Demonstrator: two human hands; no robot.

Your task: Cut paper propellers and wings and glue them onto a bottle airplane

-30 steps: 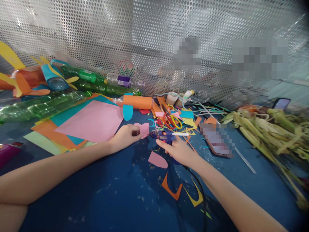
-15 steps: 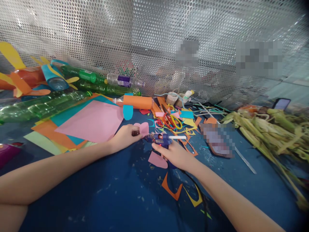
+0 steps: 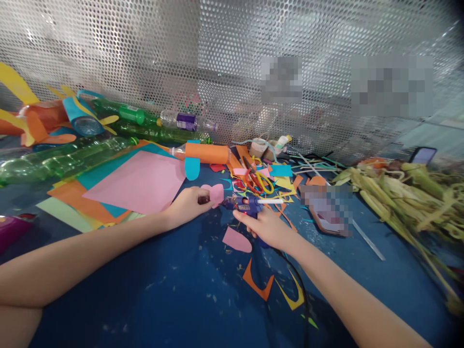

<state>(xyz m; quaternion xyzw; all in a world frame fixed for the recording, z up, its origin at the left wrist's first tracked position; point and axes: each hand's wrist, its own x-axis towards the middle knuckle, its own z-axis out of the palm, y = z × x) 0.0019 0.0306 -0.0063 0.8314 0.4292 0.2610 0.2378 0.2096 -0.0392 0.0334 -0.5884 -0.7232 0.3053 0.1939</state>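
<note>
My left hand [image 3: 190,204] is closed on a pink paper cutout [image 3: 216,194] with rounded ends, holding it just above the table. Wrapped round the handle of a blue glue gun [image 3: 243,206] is my right hand [image 3: 266,226]; a white glue stick [image 3: 270,201] pokes out of the gun's back. The gun's nozzle points left at the cutout, close to its lower right edge; I cannot tell whether they touch. A second pink paper piece [image 3: 237,240], rounded at one end, lies flat below the gun. Behind my left hand rests a bottle wrapped in orange paper [image 3: 206,153] with blue flaps.
Coloured paper sheets [image 3: 139,181] are stacked at the left, near green plastic bottles [image 3: 68,162]. Scissors [image 3: 259,182] lie among paper scraps. A phone [image 3: 328,212] and dried husks [image 3: 409,198] are at the right. The gun's black cord [image 3: 302,285] runs toward me.
My right hand has drawn the glue gun slightly right, so its nozzle has shifted away from the pink cutout. My left hand has stayed in place.
</note>
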